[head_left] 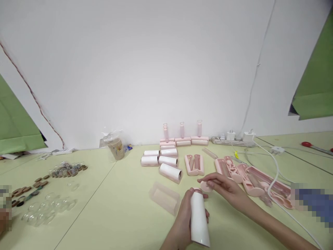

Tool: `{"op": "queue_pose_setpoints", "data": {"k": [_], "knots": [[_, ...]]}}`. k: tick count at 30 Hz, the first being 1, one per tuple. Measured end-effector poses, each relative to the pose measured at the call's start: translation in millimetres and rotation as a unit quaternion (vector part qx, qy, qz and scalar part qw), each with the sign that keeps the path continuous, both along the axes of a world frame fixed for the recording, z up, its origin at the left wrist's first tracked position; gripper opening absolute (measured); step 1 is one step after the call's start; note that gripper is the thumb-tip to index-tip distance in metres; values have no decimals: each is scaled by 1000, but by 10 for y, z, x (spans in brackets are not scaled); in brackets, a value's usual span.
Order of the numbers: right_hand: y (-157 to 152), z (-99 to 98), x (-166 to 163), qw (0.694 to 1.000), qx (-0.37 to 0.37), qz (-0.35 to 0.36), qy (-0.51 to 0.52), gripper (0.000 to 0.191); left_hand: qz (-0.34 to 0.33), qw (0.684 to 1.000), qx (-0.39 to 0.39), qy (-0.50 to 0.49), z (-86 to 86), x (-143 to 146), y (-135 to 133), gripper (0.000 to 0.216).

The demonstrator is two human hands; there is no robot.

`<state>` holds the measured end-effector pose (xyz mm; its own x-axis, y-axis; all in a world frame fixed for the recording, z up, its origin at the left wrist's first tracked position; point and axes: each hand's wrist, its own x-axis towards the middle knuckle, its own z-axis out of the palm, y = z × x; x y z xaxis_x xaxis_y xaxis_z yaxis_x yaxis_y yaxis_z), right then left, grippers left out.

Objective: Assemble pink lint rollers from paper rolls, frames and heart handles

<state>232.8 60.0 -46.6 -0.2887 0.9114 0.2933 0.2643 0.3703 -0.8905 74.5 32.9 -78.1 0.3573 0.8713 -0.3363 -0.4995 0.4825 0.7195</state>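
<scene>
My left hand [184, 219] is wrapped round a white lint roller refill roll [199, 218], its upper end tilted away from me. Between the fingertips of my right hand [223, 187] is a pale pink round end cap [206, 186], close beside the roll's upper end. Whether the cap touches the roll, I cannot tell. A translucent pink cover [164, 198] lies left of the roll. Beyond my hands are several white rolls in pink covers [170, 172] and an opened pink two-part casing [194, 165]. More pink lint roller parts [251, 178] are piled to the right of my right hand.
Finished-looking pink lint rollers [182, 141] stand against the wall. A power strip [231, 140] with chargers and a white cable [277, 166] is at right. A bagged cup [116, 148], glass domes [43, 210] and brown discs [22, 191] sit at left. Other people are at both edges.
</scene>
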Motion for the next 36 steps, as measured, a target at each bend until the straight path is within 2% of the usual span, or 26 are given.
{"op": "queue_pose_setpoints", "data": {"k": [5,8,11,14,16,18,21,23,28,30,36], "knots": [[-22,-23,-66,996,-43,73,-13,23,8,999,-51,16,7,27,-15,49],[-40,7,-76,998,-50,40,11,24,16,998,-62,10,9,55,3,52],[-128,61,-98,995,-85,23,56,22,21,996,-70,-57,3,75,20,47],[-314,107,-173,989,-106,102,31,16,34,986,-103,-128,8,79,9,41],[-449,133,-240,987,-52,152,-25,10,48,981,-124,-143,14,78,-12,44],[-548,151,-295,981,51,168,-84,7,50,976,-132,-163,13,82,-39,46],[-603,147,-332,957,202,137,-157,8,37,965,-148,-213,3,97,-68,46],[-600,127,-330,940,255,124,-190,8,50,962,-165,-212,9,105,-69,49],[-591,57,-315,919,290,133,-230,12,100,969,-171,-147,81,86,-57,41],[-596,28,-326,915,302,118,-239,12,106,969,-165,-150,87,69,-74,39],[-582,53,-396,892,381,90,-228,23,43,962,-131,-237,73,57,-158,46]]}}
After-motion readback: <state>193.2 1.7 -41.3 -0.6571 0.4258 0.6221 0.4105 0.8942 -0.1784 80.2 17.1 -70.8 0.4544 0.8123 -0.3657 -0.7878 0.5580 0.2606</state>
